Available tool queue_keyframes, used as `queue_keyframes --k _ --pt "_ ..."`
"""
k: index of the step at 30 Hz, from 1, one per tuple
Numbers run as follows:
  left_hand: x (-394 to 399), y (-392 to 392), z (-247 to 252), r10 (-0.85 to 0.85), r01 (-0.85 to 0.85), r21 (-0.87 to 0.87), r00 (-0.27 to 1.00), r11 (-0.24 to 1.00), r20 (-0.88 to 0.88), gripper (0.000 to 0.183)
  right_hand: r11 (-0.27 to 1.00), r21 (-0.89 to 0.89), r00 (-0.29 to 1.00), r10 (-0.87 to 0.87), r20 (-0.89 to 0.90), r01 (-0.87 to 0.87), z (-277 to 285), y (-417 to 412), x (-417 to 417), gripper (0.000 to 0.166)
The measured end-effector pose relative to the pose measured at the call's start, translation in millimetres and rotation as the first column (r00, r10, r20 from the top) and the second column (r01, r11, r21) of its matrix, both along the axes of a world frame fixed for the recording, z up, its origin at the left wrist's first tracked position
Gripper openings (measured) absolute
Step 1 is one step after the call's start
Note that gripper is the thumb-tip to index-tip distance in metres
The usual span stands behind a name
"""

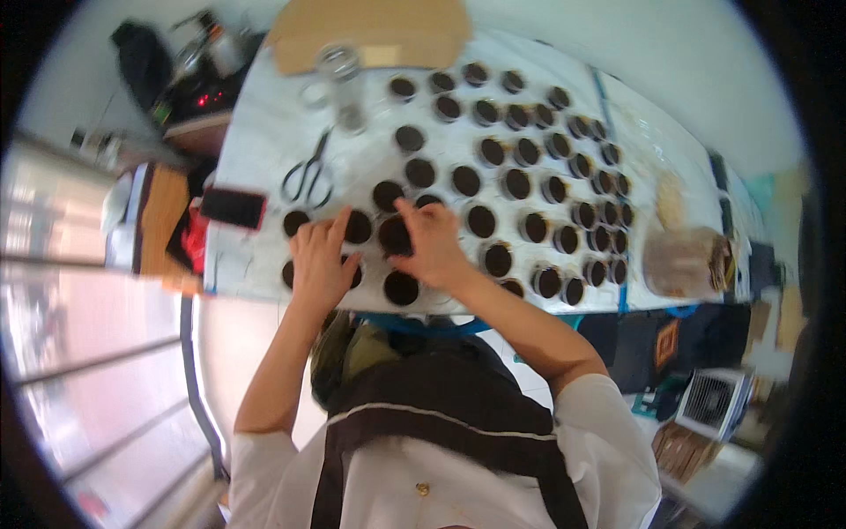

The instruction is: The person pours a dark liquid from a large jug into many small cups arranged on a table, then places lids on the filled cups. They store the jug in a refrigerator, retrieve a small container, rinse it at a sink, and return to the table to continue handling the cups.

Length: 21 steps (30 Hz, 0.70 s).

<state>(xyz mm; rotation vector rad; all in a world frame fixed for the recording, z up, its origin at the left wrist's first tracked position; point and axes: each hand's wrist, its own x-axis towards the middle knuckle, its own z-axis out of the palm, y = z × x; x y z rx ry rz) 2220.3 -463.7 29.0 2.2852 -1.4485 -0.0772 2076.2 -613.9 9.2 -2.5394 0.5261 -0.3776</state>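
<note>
Many small round cups with dark, nearly black contents stand on a white-covered table. My right hand (433, 244) is curved at one dark cup (395, 236), thumb and forefinger at its right side; whether it grips the cup is unclear. To its left, my left hand (322, 259) has its fingers spread beside another dark cup (357, 227), with its thumb near a partly covered cup (355, 271). More dark cups, such as one in front (400, 287) and one behind (388, 196), stand close around both hands. The cup under my right fingertips is partly hidden.
Black-handled scissors (309, 180) and a phone (233, 207) lie at the left. Behind them stands a clear glass container (345, 89), near a brown board (370, 33). A large clear container (687, 262) lies at the right. Rows of cups (515, 184) spread across the table's right half.
</note>
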Motion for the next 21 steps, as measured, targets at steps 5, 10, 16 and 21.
queue_keyframes --k 5,10,16,21 --pt "5.2 -21.6 -11.6 -0.027 0.024 0.076 0.999 0.997 0.043 0.088 0.995 -0.095 1.000 -0.011 0.002 0.011 -0.5 6.9 8.3 0.084" --pt "12.3 -25.4 -10.6 -0.020 0.006 0.149 0.995 0.989 0.094 0.092 0.993 -0.103 0.998 -0.064 0.008 0.065 -3.0 13.0 19.3 0.082" --pt "18.9 -25.6 -10.2 -0.016 0.003 0.114 0.994 0.993 0.108 0.090 0.983 -0.152 0.995 -0.097 0.032 0.101 -16.7 11.5 25.1 0.081" --pt "26.7 -8.2 -11.0 -0.129 0.133 -0.040 0.987 0.990 0.095 0.085 0.977 -0.161 0.990 -0.141 -0.014 0.137 -4.8 18.2 13.3 0.081"
